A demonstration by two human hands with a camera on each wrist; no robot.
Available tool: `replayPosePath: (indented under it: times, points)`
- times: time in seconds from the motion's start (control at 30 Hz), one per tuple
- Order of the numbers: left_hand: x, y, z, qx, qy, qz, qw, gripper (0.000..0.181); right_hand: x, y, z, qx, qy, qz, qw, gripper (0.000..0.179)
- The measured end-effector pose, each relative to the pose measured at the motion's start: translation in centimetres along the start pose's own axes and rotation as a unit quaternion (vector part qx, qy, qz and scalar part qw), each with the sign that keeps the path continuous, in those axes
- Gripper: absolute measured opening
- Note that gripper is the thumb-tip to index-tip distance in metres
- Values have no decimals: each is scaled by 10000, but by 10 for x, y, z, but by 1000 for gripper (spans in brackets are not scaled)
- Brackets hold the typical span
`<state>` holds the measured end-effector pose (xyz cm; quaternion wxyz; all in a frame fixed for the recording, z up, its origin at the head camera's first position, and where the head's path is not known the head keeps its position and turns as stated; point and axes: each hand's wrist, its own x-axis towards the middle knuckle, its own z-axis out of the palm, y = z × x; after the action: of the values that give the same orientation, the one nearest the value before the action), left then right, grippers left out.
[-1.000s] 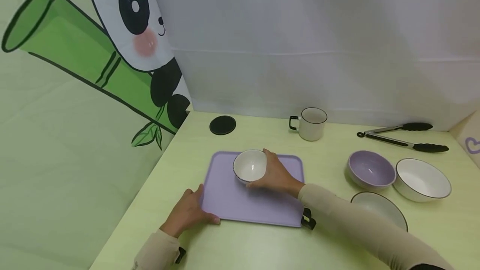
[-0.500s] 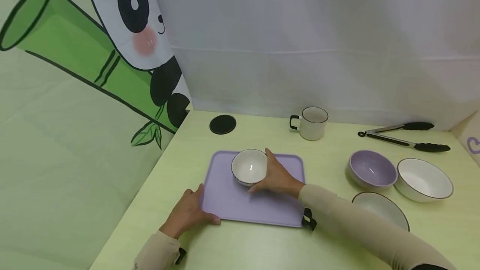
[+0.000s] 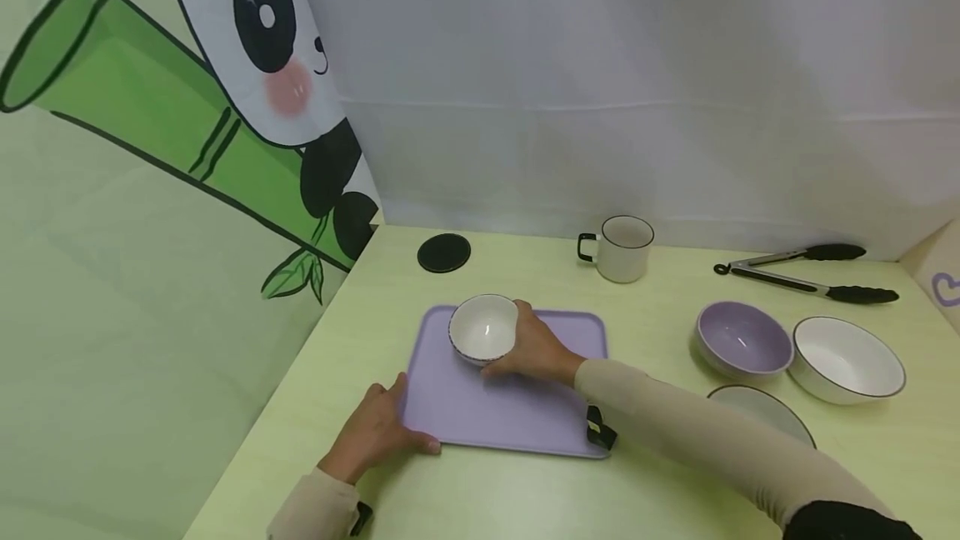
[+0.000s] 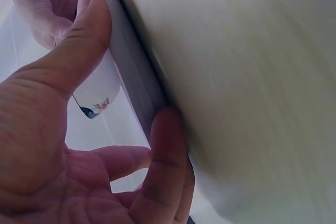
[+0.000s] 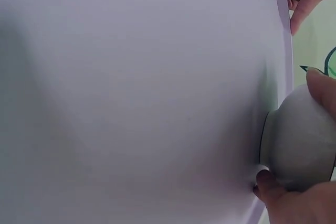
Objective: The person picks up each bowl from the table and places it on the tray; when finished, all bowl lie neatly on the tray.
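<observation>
Fingers, right hand (image 3: 531, 347): grip white bowl (image 3: 478, 330) near far edge of purple tray (image 3: 487, 417). Left hand (image 3: 378, 427): hold near-left corner. Open room: between bowl and near edge.

White dark-rimmed bowl (image 3: 480, 330), upright, at the far left of a flat purple tray (image 3: 487, 417)

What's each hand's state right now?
Left hand: holding a corner of the flat, rectangular lilac tray.
Right hand: holding the round, white, dark-rimmed bowl.
</observation>
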<state>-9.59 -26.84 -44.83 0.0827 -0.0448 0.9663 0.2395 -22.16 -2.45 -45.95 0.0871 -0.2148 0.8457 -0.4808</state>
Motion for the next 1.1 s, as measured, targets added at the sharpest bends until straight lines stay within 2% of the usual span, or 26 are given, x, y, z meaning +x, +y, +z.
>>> replayPosePath:
  times: [0.33,0.53,0.8,0.93,1.1]
  points:
    - [1,3,4,-10,-7,74,10000,129,7,-2,4,-147,149,27,9998,116]
    - [1,5,4,-27,-39,58,10000,129,7,-2,3,-29,85,119,9999,117]
    - [-1,4,5,-127,20,169,9998,129,1,-3,-6,-127,-165,552,9983,136]
    - [0,3,2,-102,4,158,9998,129,-7,-10,-19,-853,-395,524,9942,135]
    - [1,2,1,-83,-30,93,9999,130,-18,-16,-39,-2130,-630,246,9747,129]
